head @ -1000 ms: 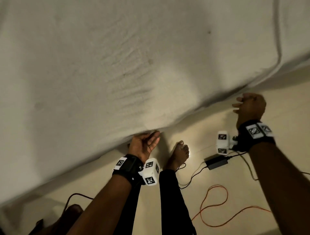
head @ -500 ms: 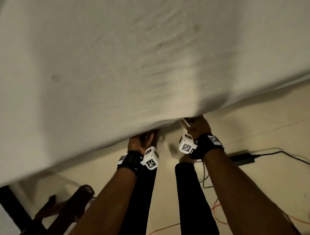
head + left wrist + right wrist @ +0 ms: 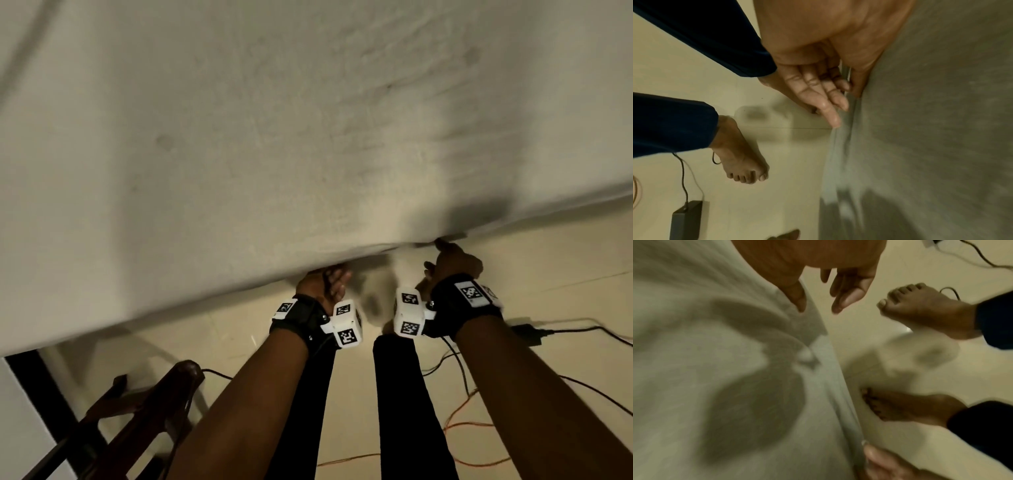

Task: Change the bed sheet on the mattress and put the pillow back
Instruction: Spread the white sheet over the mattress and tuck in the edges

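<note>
The big pale mattress (image 3: 274,144) fills the space in front of the person, tipped up off the floor (image 3: 565,291), and this is likely so a sheet can go under its edge. The left hand (image 3: 323,286) is at the bottom edge with its fingers (image 3: 818,91) out straight and its thumb against the cloth. The right hand (image 3: 452,263) is just beside it, fingers loose and holding nothing, thumb touching the edge to help hold it up.

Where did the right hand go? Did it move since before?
Yes. The right hand came in toward the left hand, away from the black adapter, to the sheet's edge.
</note>
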`<state>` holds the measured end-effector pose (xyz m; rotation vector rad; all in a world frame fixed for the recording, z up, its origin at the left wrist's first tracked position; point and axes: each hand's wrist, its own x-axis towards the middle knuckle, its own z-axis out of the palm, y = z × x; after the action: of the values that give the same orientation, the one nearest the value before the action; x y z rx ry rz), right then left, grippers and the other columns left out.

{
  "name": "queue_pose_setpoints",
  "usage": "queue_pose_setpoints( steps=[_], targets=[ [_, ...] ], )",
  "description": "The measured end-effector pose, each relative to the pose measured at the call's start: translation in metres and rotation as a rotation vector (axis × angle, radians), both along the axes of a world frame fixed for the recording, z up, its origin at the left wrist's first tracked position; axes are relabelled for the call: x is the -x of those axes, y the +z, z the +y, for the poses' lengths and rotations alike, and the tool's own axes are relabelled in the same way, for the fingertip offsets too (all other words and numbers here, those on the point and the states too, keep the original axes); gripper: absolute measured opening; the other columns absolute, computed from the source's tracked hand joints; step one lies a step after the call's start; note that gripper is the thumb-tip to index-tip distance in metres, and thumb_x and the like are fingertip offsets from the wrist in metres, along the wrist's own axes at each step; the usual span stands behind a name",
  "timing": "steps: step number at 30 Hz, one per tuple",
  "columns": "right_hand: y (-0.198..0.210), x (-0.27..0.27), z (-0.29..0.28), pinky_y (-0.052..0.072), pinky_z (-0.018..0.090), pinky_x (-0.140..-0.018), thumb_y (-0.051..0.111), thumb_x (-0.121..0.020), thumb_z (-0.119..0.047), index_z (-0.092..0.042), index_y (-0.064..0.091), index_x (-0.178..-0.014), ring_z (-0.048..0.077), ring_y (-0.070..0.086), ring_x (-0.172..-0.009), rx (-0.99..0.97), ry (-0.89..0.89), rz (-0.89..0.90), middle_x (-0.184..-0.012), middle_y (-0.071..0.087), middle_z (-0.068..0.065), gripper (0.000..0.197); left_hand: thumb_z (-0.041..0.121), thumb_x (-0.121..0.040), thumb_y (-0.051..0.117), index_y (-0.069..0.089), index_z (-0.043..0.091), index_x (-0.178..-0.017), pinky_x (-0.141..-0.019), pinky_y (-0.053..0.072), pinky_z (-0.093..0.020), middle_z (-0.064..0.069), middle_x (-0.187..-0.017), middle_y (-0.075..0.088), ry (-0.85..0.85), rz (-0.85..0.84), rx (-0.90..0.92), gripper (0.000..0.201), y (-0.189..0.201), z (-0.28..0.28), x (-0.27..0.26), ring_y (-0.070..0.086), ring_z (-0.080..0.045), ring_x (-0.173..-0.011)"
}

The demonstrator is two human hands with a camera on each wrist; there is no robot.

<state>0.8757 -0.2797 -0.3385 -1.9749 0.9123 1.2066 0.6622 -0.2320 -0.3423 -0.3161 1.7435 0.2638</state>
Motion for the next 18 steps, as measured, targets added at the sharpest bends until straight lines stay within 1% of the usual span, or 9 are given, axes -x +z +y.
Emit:
queue_pose_setpoints(
  steps=[2,3,6,8,10,11,13,16,18],
  targets=[
    [0.007,0.008,0.000,0.048,0.033,-0.061,0.049,-0.103,-0.020,-0.007,0.043,-0.147,0.016,0.056,-0.073,-0.075,-0.090,0.027,-0.108,0.057,0.006,0.047,0.020,-0.106,0.044,0.061,0.007,-0.094,-0.044,0.052,-0.021,-0.010,-0.085,0.073,0.045,0.020,-0.042,0.025,0.006,0.000,-0.001,0.075,-0.021,-0.066],
    [0.011,0.013,0.000,0.052,0.033,-0.063,0.047,-0.103,-0.017,-0.006,0.046,-0.142,0.017,0.057,-0.077,-0.135,-0.136,0.040,-0.115,0.055,0.009,0.041,0.019,-0.104,0.047,0.063,0.004,-0.098,-0.047,0.056,-0.024,-0.013,-0.091,0.071,0.103,0.032,-0.065,0.023,0.005,-0.001,-0.001,0.074,-0.024,-0.073],
    [0.015,0.028,0.004,0.060,0.029,-0.076,0.041,-0.104,-0.011,-0.011,0.061,-0.106,0.021,0.062,-0.089,-0.356,-0.300,0.065,-0.117,0.061,0.015,0.020,0.021,-0.102,0.052,0.062,0.005,-0.110,-0.053,0.061,-0.033,-0.013,-0.089,0.068,0.282,0.066,-0.142,0.021,0.005,0.000,-0.006,0.067,-0.027,-0.083],
    [0.016,0.036,0.006,0.056,0.039,-0.094,0.044,-0.104,-0.014,-0.010,0.065,-0.106,0.029,0.064,-0.100,-0.476,-0.422,0.015,-0.112,0.068,0.015,0.021,0.030,-0.102,0.050,0.064,0.007,-0.116,-0.074,0.064,-0.041,-0.013,-0.090,0.072,0.372,0.037,-0.192,0.030,0.001,0.003,-0.014,0.067,-0.031,-0.096],
    [0.012,0.036,0.005,0.048,0.048,-0.105,0.044,-0.105,-0.029,-0.010,0.064,-0.120,0.034,0.063,-0.114,-0.548,-0.532,0.036,-0.126,0.067,0.016,0.031,0.035,-0.100,0.052,0.064,0.007,-0.130,-0.101,0.052,-0.051,-0.015,-0.106,0.071,0.445,0.005,-0.218,0.042,0.000,0.007,-0.021,0.063,-0.036,-0.117],
    [0.008,0.035,0.002,0.046,0.051,-0.107,0.044,-0.105,-0.032,-0.010,0.061,-0.129,0.036,0.062,-0.120,-0.565,-0.561,0.052,-0.133,0.064,0.016,0.037,0.036,-0.099,0.052,0.063,0.008,-0.133,-0.106,0.047,-0.055,-0.016,-0.110,0.071,0.484,-0.022,-0.233,0.045,-0.001,0.007,-0.023,0.061,-0.037,-0.121],
    [0.003,0.032,0.000,0.044,0.054,-0.108,0.045,-0.103,-0.036,-0.011,0.054,-0.142,0.036,0.059,-0.126,-0.569,-0.592,0.065,-0.140,0.060,0.014,0.047,0.033,-0.098,0.049,0.070,0.010,-0.123,-0.106,0.042,-0.062,-0.018,-0.113,0.073,0.609,-0.118,-0.281,0.040,0.001,0.003,-0.027,0.064,-0.040,-0.116],
    [0.002,0.028,0.003,0.044,0.056,-0.108,0.051,-0.099,-0.040,-0.011,0.056,-0.141,0.038,0.060,-0.125,-0.608,-0.594,0.102,-0.137,0.061,0.017,0.051,0.027,-0.088,0.043,0.078,0.008,-0.098,-0.103,0.038,-0.064,-0.020,-0.109,0.074,0.742,-0.262,-0.332,0.041,0.006,-0.007,-0.028,0.072,-0.046,-0.095],
    [0.002,0.023,0.004,0.042,0.057,-0.109,0.053,-0.097,-0.045,-0.010,0.057,-0.139,0.040,0.060,-0.124,-0.617,-0.604,0.121,-0.132,0.064,0.018,0.055,0.032,-0.094,0.038,0.075,0.008,-0.105,-0.107,0.033,-0.065,-0.022,-0.117,0.071,0.760,-0.325,-0.335,0.045,0.003,-0.010,-0.026,0.070,-0.050,-0.096]
  ],
)
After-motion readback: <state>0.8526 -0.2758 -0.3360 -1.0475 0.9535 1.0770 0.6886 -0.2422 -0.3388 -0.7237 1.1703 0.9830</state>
